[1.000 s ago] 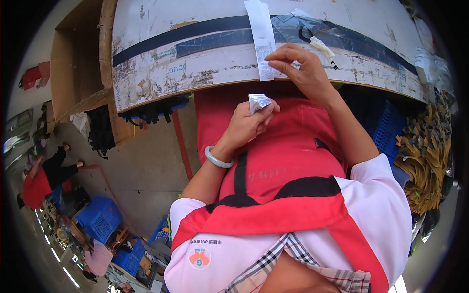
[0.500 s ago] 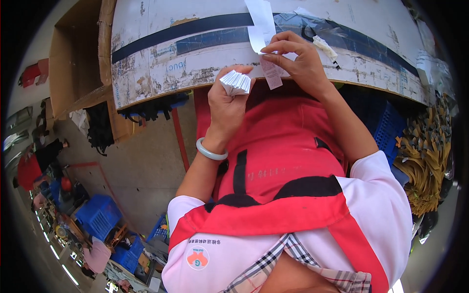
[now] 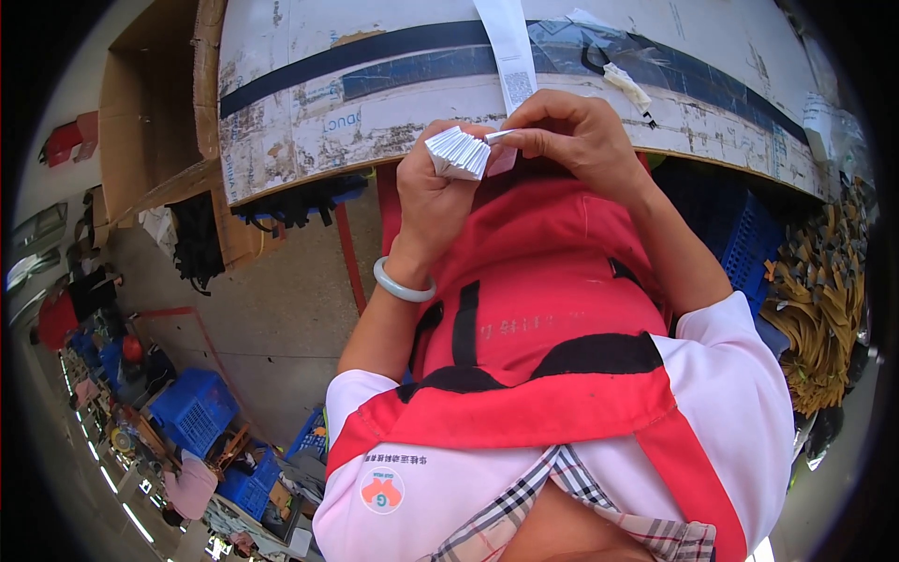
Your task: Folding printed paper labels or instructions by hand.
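Note:
A thick bundle of folded white labels (image 3: pixel 456 154) is held in my left hand (image 3: pixel 433 192), its fanned edges facing up. Just to the right, my right hand (image 3: pixel 581 140) pinches one small folded white label (image 3: pixel 499 137) between thumb and fingers, close against the bundle. A long white label strip (image 3: pixel 512 56) runs down over the table to behind my right fingers. Below them a pale pinkish end of the strip hangs past the table's edge, partly hidden by the hands.
The worn white table (image 3: pixel 300 155) carries dark tape bands (image 3: pixel 403 44) and a crumpled white scrap (image 3: pixel 627 87). An open cardboard box (image 3: pixel 154 112) stands at its left. Blue crates (image 3: pixel 749 244) and a heap of brown pieces (image 3: pixel 815 300) are at the right.
My right hand has drawn down and toward the left hand, and a folded label now shows in its pinch. The strip now lies straighter. My left hand has barely moved.

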The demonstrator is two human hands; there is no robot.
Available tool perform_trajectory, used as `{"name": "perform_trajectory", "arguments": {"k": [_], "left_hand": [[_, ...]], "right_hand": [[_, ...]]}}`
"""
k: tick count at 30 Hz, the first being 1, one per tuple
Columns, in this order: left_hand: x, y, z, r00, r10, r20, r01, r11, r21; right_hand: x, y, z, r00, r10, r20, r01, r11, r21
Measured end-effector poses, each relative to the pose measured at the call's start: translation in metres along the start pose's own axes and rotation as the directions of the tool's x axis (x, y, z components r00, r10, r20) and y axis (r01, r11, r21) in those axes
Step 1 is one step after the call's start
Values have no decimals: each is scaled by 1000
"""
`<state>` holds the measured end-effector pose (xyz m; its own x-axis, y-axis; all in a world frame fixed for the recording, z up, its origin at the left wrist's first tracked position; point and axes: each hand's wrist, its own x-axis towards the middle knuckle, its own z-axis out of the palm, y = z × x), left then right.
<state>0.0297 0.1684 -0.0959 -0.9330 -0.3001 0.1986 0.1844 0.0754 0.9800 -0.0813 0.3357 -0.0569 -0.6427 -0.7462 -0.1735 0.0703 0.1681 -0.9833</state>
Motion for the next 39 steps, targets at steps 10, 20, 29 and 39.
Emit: {"name": "perform_trajectory", "arguments": {"k": [10, 20, 29, 39], "left_hand": [[-10, -9, -6, 996, -81, 23, 83, 995, -64], [-16, -10, -4, 985, -173, 5, 172, 977, -122], [-13, -8, -4, 858, -488, 161, 505, 744, -438], [-18, -11, 8, 778, -479, 406, 628, 580, -519]], "right_hand": [[-2, 14, 9, 999, -15, -36, 18, 997, 77], [-3, 13, 9, 1000, -17, 6, 16, 999, 40], [-7, -1, -9, 895, 171, 413, -288, 927, 242], [-9, 27, 23, 999, 23, -25, -19, 990, 136]]}}
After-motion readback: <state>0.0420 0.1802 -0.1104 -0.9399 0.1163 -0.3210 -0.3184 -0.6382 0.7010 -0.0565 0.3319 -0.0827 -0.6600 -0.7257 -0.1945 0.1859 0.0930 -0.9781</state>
